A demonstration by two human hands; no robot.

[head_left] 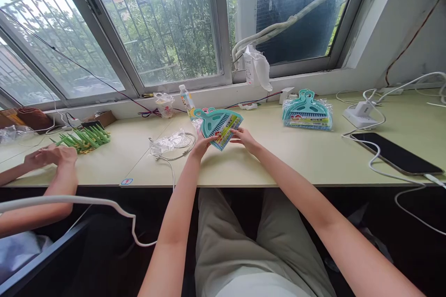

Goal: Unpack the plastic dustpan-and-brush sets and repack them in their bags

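A teal mini dustpan and brush set (216, 124) with a yellow-green label is tilted above the table in front of me. My left hand (204, 144) grips its lower left side, the thumb across the label. At the lower right edge, the fingers of my right hand (246, 140) close on the same set. A bit of pink shows behind its handle; I cannot make out what it belongs to. To the right, more teal dustpan and brush sets (307, 110) stand together in clear wrapping.
A bottle (187, 101) stands behind the held set. Clear plastic wrap (170, 143) and a coiled cable lie to the left. On the right are a phone (397, 152) and a charger (363, 110) with white cables. At far left, another person's hands (55, 155) rest near green items (85, 140).
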